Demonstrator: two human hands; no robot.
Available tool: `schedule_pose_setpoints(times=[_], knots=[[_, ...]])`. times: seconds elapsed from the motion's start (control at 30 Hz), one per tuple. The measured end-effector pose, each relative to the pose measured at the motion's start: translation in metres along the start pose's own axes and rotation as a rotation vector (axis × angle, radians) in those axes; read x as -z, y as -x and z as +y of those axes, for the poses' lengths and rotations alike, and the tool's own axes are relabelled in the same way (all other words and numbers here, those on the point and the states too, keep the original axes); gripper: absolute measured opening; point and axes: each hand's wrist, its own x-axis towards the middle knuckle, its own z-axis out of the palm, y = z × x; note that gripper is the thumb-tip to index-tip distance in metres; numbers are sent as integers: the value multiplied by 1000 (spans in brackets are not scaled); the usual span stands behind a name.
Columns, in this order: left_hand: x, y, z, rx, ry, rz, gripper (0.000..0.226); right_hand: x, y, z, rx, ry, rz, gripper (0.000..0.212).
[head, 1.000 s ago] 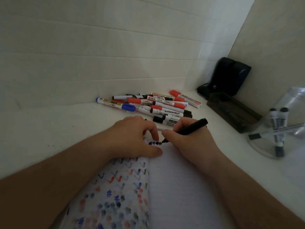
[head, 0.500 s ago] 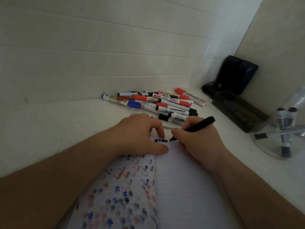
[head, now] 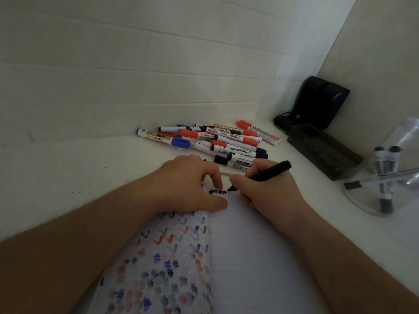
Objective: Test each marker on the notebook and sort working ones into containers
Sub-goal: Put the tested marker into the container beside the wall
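An open lined notebook lies in front of me, its left page full of red, blue and black test marks. My left hand presses flat on the top of that page. My right hand grips a black marker, tip down on the right page beside a short row of dark marks. A pile of several red, blue and black markers lies behind my hands by the wall. At the right, a clear plastic container holds black-capped markers.
A dark rectangular tray stands at the right by the side wall, with a black device and cable in the corner behind it. White walls close the desk at the back and right.
The view has shifted a little, so everything sits slightly further right in the frame. My right hand has moved the marker tip slightly along the row of marks. My left hand stays on the page.
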Motion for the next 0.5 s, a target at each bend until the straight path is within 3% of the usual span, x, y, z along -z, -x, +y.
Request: schedule_pose_setpoints(times=[0.3,0.4,0.5], knots=[[0,1,1,-9,-7,7,38,0,0,1,0,-26,-5,24],[-2,4,2,-42,51,53,49,0,0,0,13,-30,-32,23],[-5,4,1,-70,161,128,51,5,0,1,39,-188,-79,28]])
